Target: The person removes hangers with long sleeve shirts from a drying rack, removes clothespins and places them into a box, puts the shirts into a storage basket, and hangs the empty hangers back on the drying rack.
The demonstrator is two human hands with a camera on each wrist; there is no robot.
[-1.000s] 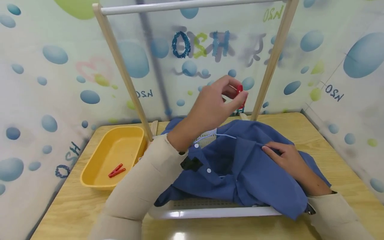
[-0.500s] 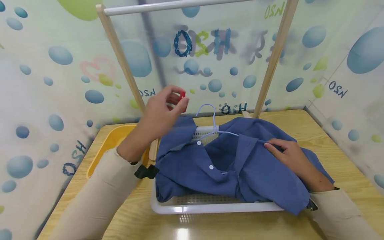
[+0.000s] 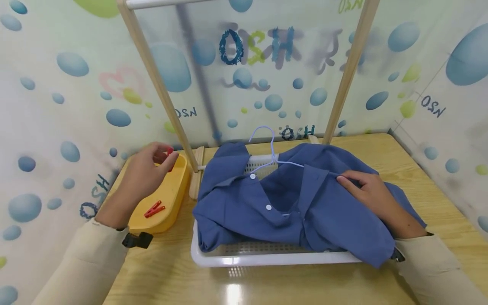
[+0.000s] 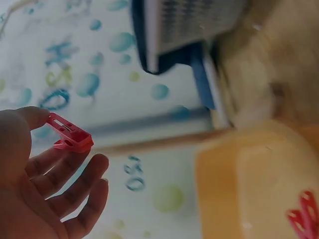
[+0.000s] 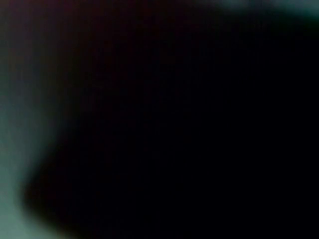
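A red plastic clothes peg is in the left hand, its grip clamped on the peg above a yellow plastic tray. In that tray lie red plastic pieces (one peg or two, I cannot tell). The right hand has its grip clamped on the shoulder of a blue buttoned cloth shirt, draped over a white plastic basket on the pale wooden worktop; a light-blue hooked hanger pokes from its collar.

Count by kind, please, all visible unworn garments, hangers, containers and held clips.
Unworn garments: 1, blue buttoned cloth shirt
Hangers: 1, thin pale blue hanger
Containers: 2, yellow rounded plastic tray; white perforated plastic basket
Held clips: 1, red plastic clip between left-hand fingers
Total: 5
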